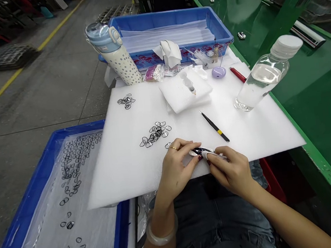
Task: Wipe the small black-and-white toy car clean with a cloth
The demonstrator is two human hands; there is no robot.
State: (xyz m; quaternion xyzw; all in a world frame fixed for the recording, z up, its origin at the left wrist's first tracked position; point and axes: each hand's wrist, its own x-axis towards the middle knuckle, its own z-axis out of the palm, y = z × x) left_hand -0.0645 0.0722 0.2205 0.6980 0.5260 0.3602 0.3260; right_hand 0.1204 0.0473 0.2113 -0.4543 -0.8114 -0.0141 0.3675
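Near the front edge of the white foam sheet (123, 174), my left hand (174, 170) is closed on a small glossy black piece (197, 151), whose exact kind I cannot make out. My right hand (232, 168) pinches a white wipe (206, 155) against the right end of that piece. Black tweezers (215, 126) with a yellow band lie just beyond my right hand. Past my left hand is a loose pile of thin black rings (156, 133), and a smaller cluster of rings (126, 101) lies farther back.
A blue tray (51, 150) with many black rings stands at lower left. Behind the sheet is a blue bin (214, 25). A spotted bottle (124, 63), folded white foam (177, 95), a purple case (218, 72), a red pen (238, 74) and a clear bottle (255, 86) stand or lie around.
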